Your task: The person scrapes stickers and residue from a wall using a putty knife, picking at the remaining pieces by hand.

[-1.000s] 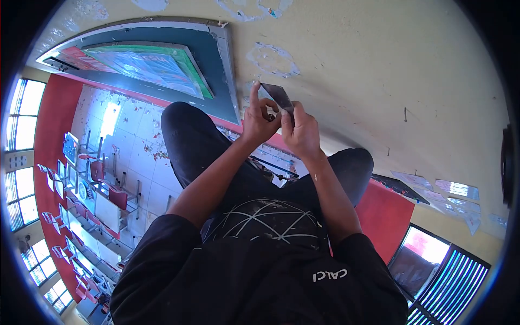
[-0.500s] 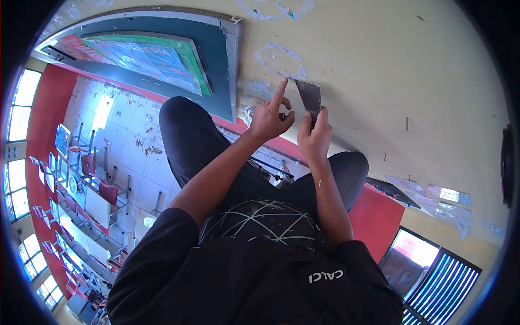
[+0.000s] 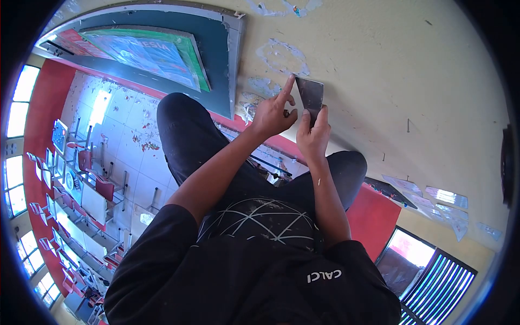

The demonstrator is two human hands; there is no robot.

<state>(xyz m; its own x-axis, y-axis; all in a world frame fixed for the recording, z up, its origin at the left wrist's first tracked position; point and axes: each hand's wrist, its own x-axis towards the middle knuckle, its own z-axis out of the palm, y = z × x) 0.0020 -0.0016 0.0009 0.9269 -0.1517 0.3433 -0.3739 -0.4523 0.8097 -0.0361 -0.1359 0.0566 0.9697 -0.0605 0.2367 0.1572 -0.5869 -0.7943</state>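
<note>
My right hand (image 3: 313, 136) grips a flat, dark metal scraper (image 3: 311, 93), its wide blade pointing up beside the cream wall (image 3: 374, 65). To its left, my left hand (image 3: 271, 116) has the index finger stretched out and the thumb apart, with the other fingers curled. That index fingertip is right at the upper left corner of the blade. Just beyond the fingertip, the wall carries a ring-shaped patch of peeled whitish residue (image 3: 283, 56). Another torn patch (image 3: 264, 85) lies above my left hand, near the board's edge.
A dark green board (image 3: 219, 59) bearing a poster (image 3: 146, 51) hangs at upper left. Nails (image 3: 408, 125) stick out of the wall on the right. Far below are a littered tiled floor (image 3: 127, 116), tables and red chairs (image 3: 104, 189). A louvered window (image 3: 441, 284) is at lower right.
The scraper has turned slightly, showing more of its blade face. My left index finger has shifted a little up and right to the blade's corner. The whole view has shifted slightly.
</note>
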